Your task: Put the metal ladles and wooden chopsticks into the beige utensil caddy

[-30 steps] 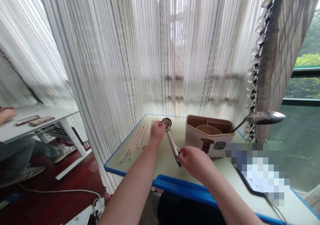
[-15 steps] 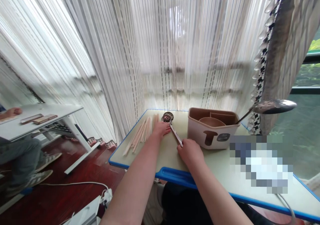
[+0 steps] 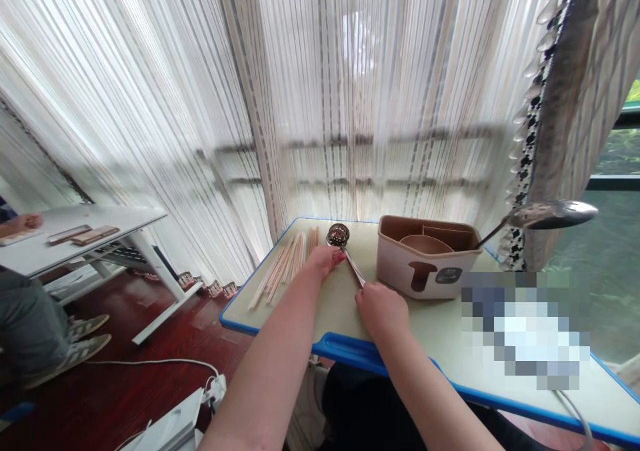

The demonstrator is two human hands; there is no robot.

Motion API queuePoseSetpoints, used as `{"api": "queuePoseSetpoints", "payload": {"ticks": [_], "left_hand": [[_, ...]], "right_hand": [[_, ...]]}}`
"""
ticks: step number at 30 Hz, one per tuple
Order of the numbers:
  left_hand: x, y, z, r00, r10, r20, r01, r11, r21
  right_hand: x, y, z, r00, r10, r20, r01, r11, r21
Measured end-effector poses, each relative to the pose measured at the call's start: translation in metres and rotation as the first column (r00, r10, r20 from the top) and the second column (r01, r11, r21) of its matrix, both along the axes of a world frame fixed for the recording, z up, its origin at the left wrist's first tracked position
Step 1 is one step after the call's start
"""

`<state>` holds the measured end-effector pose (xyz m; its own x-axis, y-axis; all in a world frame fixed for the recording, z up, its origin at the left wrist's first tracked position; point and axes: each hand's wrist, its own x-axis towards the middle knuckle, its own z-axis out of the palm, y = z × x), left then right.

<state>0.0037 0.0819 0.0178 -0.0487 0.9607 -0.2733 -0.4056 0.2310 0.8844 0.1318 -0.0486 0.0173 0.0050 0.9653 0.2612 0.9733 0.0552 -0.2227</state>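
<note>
My right hand (image 3: 383, 309) is closed around the handle of a metal perforated ladle (image 3: 355, 268), which slants away from me over the table. Its round bowl (image 3: 336, 238) points to the far edge, and a second round metal shape (image 3: 339, 228) shows right behind it. Just left of the handle, below the bowl, is my left hand (image 3: 325, 259), its fingers stretched to the right; whether they touch the metal I cannot tell. Wooden chopsticks (image 3: 283, 269) lie loosely to the left of that hand. A white utensil holder (image 3: 395, 264) with a brown divided inside stands to the right.
A large metal spoon (image 3: 555, 215) leans out of the holder's right side. The table (image 3: 425, 334) has a blue rim; a blurred-out object with a cable lies on its right. At far left, a person's hand (image 3: 31, 221) rests on another table (image 3: 135, 219) beside narrow boxes (image 3: 95, 235).
My left hand has drawn slightly back from the ladle's bowl, so more of the bowl shows. The right hand keeps its hold on the handle. The view has shifted a little.
</note>
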Motion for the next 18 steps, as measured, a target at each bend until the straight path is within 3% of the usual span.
{"api": "queuePoseSetpoints", "payload": {"ticks": [9, 18], "left_hand": [[-0.008, 0.003, 0.003, 0.998, -0.022, 0.064, 0.027, 0.997, -0.073], [-0.007, 0.003, 0.003, 1.0, -0.014, 0.026, 0.015, 1.0, -0.021]], "right_hand": [[-0.002, -0.008, 0.001, 0.995, 0.032, -0.094, -0.038, 0.997, -0.071], [-0.005, -0.013, 0.006, 1.0, 0.0, -0.008, -0.001, 0.997, -0.071]]}}
